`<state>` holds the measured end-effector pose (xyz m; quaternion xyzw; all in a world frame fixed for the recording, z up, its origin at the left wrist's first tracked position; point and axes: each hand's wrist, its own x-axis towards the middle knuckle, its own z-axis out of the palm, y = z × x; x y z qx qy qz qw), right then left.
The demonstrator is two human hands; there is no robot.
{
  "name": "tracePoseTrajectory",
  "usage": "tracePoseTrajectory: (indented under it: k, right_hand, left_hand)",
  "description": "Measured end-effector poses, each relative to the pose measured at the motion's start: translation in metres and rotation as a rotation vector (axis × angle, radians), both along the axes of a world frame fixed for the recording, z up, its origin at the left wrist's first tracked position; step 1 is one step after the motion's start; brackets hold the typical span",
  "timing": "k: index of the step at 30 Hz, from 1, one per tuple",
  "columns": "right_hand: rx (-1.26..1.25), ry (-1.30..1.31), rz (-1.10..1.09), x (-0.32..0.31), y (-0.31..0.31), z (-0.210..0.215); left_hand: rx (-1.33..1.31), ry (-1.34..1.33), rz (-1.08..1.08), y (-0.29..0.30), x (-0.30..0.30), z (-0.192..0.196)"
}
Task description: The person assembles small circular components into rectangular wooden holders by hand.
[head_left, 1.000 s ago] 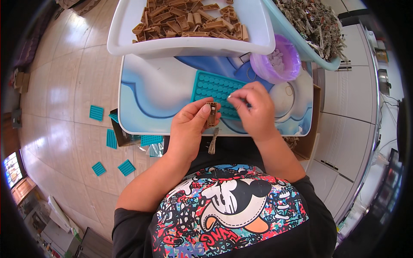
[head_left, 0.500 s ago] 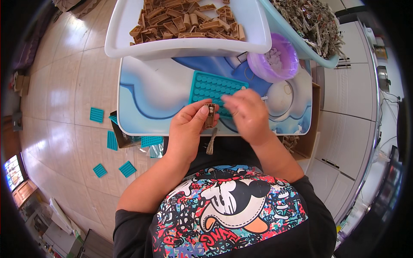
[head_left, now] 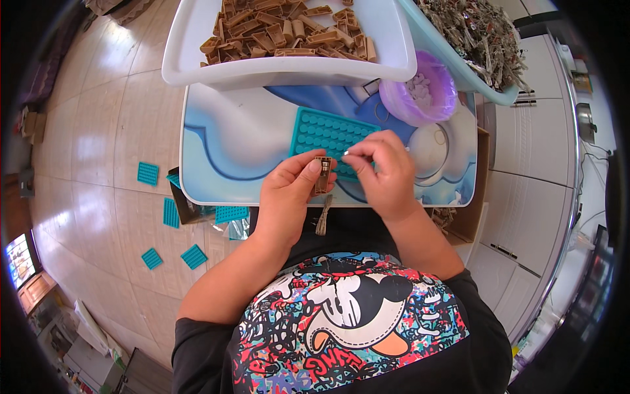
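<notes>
We hold a small tan plastic clip-like part [head_left: 322, 175] upright between the thumb and fingers of our left hand [head_left: 291, 197], which is closed around it just above the near edge of the blue-and-white printed lap table [head_left: 230, 144]. Our right hand [head_left: 382, 172] sits just beside it, thumb and forefinger pinched together on something tiny and pale [head_left: 346, 156] that is too small for us to identify; the pinch points toward the top of the tan part without clearly touching it.

Directly behind both hands lies a flat teal rubber tray with rows of round dimples [head_left: 326, 136], resting on the table; our fingers overlap its near edge. A thin tan strip [head_left: 323, 215] lies on our dark lap just below the table edge, under the left hand.

At the far side of the table stands a large white plastic bin [head_left: 197, 46] heaped with tan parts [head_left: 282, 29] of the same kind. To its right sits a small round tub lined with a purple bag [head_left: 420, 98], holding small pale pieces, and beyond that a light blue basin [head_left: 489, 95] full of greyish metal pieces [head_left: 476, 33].

On the tiled floor [head_left: 98, 131] to our left, several more small teal trays [head_left: 148, 173] lie scattered, well apart from the table.
</notes>
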<state>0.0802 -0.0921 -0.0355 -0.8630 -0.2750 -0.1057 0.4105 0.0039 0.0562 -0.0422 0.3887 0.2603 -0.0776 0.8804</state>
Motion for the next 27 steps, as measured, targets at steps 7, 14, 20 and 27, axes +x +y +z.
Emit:
tracePoseTrajectory:
  k: [7,14,20,27]
  right_hand:
    - [-0.006,-0.065,0.173,-0.007,0.015,0.002]
    - [0.048,0.049,0.211,-0.011,0.018,-0.002]
    - [0.029,0.001,0.235,-0.013,0.016,0.0]
    - [0.03,-0.155,0.254,0.034,0.009,0.06]
  left_hand:
    - [0.023,0.014,-0.001,0.0,-0.001,-0.001]
    - [0.001,0.012,0.022,-0.002,-0.001,0.0]
    - [0.023,0.033,0.025,-0.002,0.0,0.003]
    - [-0.032,0.031,-0.034,0.005,-0.003,-0.001]
